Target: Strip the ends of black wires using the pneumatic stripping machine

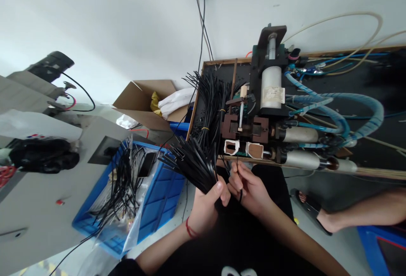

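My left hand (207, 204) is closed around a thick bundle of thin black strips (195, 166), which fans out up and to the left. Just to its right, my right hand (249, 185) pinches a single black strip (240, 195) between thumb and fingers. That strip's upper end points toward the front of a pneumatic press (245, 125), close to two white-edged brown pads (254, 150). Whether the strip touches the press I cannot tell. Beyond my left hand, more black strips (209, 106) lie in bundles tied with yellowish bands on the dark workbench.
Air cylinders (272, 85) and blue hoses (358, 102) fill the bench's right side. At lower left, a blue crate (165, 187) holds loose black strips and plastic. An open cardboard box (142, 102) stands behind it. Another person's leg (364, 210) is at the right.
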A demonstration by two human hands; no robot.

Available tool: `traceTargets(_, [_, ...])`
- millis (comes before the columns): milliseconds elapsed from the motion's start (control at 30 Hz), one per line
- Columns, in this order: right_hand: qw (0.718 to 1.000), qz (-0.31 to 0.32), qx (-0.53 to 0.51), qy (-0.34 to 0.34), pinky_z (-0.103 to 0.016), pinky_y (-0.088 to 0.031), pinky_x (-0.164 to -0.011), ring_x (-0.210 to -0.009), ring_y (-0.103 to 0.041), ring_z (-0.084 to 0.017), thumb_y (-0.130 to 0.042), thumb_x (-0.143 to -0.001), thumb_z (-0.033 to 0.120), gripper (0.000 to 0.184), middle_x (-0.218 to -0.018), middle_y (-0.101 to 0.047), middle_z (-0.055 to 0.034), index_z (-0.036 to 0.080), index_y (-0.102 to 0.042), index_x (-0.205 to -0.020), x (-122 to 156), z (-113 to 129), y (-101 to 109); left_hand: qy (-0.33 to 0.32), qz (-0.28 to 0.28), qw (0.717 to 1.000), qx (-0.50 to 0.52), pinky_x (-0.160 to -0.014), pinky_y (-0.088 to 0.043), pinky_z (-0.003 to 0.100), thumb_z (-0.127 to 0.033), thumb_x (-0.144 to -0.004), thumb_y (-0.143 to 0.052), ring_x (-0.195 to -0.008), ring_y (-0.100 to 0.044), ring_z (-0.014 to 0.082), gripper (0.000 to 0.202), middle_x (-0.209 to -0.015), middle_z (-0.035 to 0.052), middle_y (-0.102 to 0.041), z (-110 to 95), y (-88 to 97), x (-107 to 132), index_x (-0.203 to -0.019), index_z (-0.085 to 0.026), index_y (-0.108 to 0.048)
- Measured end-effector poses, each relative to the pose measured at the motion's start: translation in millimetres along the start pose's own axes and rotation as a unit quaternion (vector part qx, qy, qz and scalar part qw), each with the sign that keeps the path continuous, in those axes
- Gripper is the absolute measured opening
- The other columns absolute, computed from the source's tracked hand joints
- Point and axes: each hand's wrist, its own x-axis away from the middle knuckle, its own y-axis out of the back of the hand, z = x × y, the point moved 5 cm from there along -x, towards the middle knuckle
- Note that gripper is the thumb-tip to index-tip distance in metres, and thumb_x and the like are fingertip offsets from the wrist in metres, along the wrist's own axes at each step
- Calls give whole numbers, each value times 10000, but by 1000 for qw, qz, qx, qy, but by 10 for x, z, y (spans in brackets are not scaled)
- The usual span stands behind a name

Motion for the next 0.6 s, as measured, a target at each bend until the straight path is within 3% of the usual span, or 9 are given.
traceTargets(333, [1000, 8, 9, 11, -211, -341, -467, -410, -211, -84, -793, -929, 352, 207, -506, -510, 86, 207, -653, -884, -5, 11, -4, 3, -20, 1000, 18, -651, -463, 306, -494, -996, -720, -550, -557, 130, 323, -626, -43, -584, 45, 32, 10, -973, -193, -608])
traceTargets(500, [1000, 8, 13, 25, -214, -305, -476, -453, -178, -100, -778, -933, 355, 198, -511, -438, 91, 218, -650, -872, 20, 31, -23, 9, -14, 1000, 19, -604, -444, 288, -497, -986, -735, -526, -546, 123, 335, -613, -45, -579, 31, 17, 40, -982, -189, -603])
traceTargets(600, [995, -2, 77, 63, -230, -284, -490, -473, -182, -115, -729, -960, 418, 234, -509, -361, 99, 237, -606, -875, 51, 66, 6, 9, -2, 1000, 13, -566, -430, 282, -492, -979, -744, -504, -526, 119, 336, -602, -41, -581, 19, -2, 59, -956, -189, -600])
